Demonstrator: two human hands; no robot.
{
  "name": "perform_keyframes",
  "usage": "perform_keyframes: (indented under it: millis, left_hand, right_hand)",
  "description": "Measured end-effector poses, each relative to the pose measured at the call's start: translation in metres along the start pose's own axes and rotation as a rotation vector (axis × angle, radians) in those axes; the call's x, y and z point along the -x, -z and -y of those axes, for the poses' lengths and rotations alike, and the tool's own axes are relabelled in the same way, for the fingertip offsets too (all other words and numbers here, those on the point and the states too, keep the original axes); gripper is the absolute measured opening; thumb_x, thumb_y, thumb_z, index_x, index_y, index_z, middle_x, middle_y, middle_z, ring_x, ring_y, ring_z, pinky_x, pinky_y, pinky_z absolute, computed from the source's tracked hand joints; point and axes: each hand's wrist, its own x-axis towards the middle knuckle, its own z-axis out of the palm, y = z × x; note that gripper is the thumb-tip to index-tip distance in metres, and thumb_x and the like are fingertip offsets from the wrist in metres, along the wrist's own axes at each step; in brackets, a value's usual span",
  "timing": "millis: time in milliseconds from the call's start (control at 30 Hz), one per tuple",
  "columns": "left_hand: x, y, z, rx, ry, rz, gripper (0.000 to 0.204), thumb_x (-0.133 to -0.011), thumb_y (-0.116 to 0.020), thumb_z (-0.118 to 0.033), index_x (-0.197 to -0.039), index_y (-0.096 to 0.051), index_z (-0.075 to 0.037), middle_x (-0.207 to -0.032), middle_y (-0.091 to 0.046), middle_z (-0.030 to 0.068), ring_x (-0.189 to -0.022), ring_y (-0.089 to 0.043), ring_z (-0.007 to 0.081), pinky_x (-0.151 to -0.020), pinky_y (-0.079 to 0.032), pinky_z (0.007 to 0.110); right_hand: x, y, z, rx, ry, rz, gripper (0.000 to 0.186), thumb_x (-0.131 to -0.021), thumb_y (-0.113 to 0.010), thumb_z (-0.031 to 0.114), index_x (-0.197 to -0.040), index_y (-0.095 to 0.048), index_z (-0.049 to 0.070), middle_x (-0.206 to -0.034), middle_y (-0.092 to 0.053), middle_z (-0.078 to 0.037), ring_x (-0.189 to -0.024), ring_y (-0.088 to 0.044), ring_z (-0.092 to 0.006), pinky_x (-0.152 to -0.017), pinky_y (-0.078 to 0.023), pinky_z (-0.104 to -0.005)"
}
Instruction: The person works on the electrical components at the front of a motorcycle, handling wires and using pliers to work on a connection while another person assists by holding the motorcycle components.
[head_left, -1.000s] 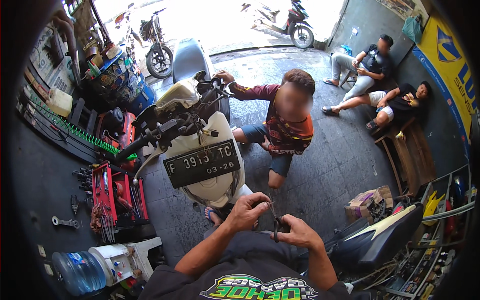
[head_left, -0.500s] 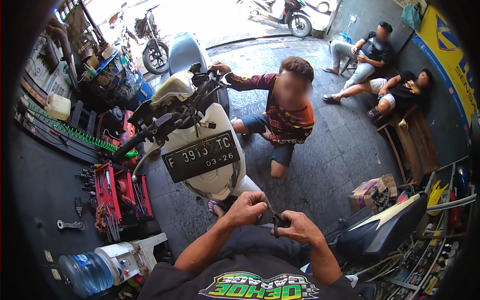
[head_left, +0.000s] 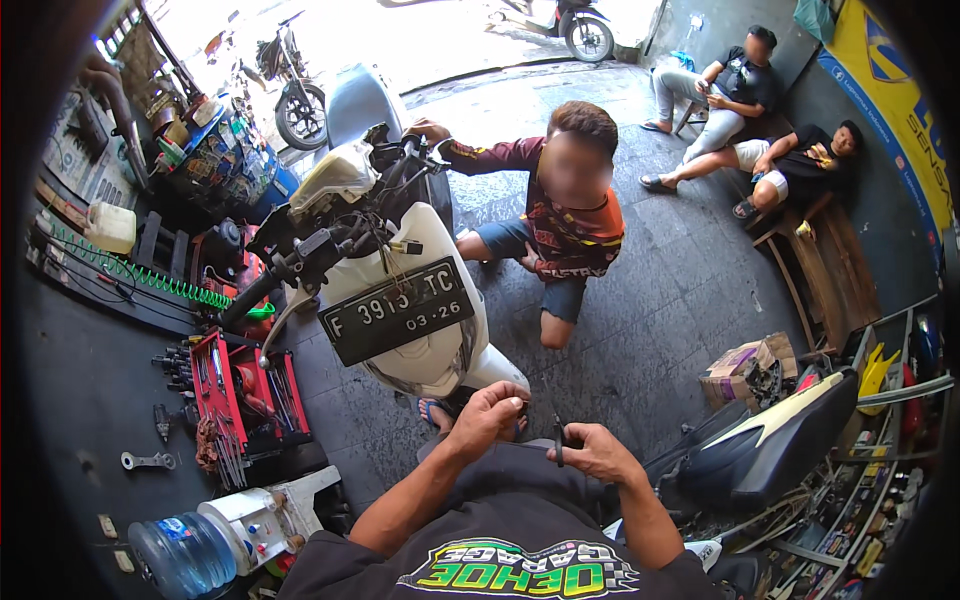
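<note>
A slim dark tool [head_left: 558, 441], short and rod-like (too small to tell its kind), stands nearly upright at the lower middle of the frame. Its lower end sits in the fingers of the right hand [head_left: 596, 455]. The left hand [head_left: 490, 412], fingers curled, is just to its left, its fingertips pinched together.

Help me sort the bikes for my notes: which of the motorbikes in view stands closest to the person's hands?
The white scooter with its front number plate facing the camera, just beyond the left hand. The other two motorbikes are parked far off outside in sunlight.
</note>
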Motion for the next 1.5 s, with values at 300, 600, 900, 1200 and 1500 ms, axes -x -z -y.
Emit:
perform_keyframes:
  millis: [300, 600, 900, 1200, 1500]
  left_hand:
    - [-0.007, 0.01, -0.001, 0.096, -0.036, -0.182, 0.032, -0.097, -0.048, -0.015, -0.127, -0.047, -0.004, -0.083, -0.05, 0.0006, -0.063, -0.043, 0.0069, -0.057, -0.039, 0.021]
    - [0.001, 0.011, 0.039, -0.864, -0.415, -0.193, 0.043, -0.096, -0.058, -0.037, -0.121, -0.064, -0.003, -0.1, -0.062, 0.0203, -0.096, -0.063, 0.036, -0.085, -0.05, 0.042]
    - [0.022, 0.113, 0.081, -0.743, -0.004, -0.905, 0.046, -0.092, -0.054, -0.04, -0.098, -0.07, 0.002, -0.107, -0.065, 0.0314, -0.103, -0.064, 0.0441, -0.091, -0.05, 0.051]
    - [0.046, 0.313, 0.113, -0.443, 0.054, -1.812, 0.059, -0.085, -0.064, -0.049, -0.103, -0.068, 0.007, -0.1, -0.07, 0.0271, -0.099, -0.069, 0.039, -0.087, -0.051, 0.045]
    - [0.059, 0.391, 0.177, -0.314, 0.156, -1.423, 0.037, -0.082, -0.059, -0.018, -0.11, -0.069, 0.004, -0.105, -0.071, 0.0236, -0.102, -0.069, 0.0347, -0.091, -0.051, 0.042]
  right_hand:
    - [-0.012, 0.003, 0.013, 0.009, -0.038, -0.071, 0.041, -0.08, -0.078, 0.036, -0.079, -0.063, -0.003, -0.066, -0.056, -0.004, -0.064, -0.05, -0.012, -0.059, -0.042, -0.0325]
    - [-0.058, -0.055, 0.003, 0.263, 0.238, -0.214, 0.022, -0.085, -0.071, 0.02, -0.094, -0.071, 0.0, -0.077, -0.069, -0.018, -0.066, -0.065, -0.0161, -0.063, -0.051, -0.0346]
    - [-0.08, -0.075, 0.05, 0.206, 0.175, 0.134, 0.033, -0.093, -0.066, 0.017, -0.119, -0.066, -0.004, -0.104, -0.074, -0.016, -0.093, -0.07, -0.0188, -0.083, -0.053, -0.0306]
    - [-0.105, -0.097, 0.087, 0.425, 0.155, 0.191, 0.038, -0.091, -0.068, 0.021, -0.12, -0.065, -0.003, -0.108, -0.072, -0.02, -0.098, -0.071, -0.0249, -0.086, -0.054, -0.0338]
    - [-0.093, -0.129, 0.237, 0.275, 0.342, 0.316, 0.037, -0.094, -0.065, 0.018, -0.126, -0.061, -0.001, -0.111, -0.07, -0.018, -0.102, -0.069, -0.0258, -0.088, -0.054, -0.0351]
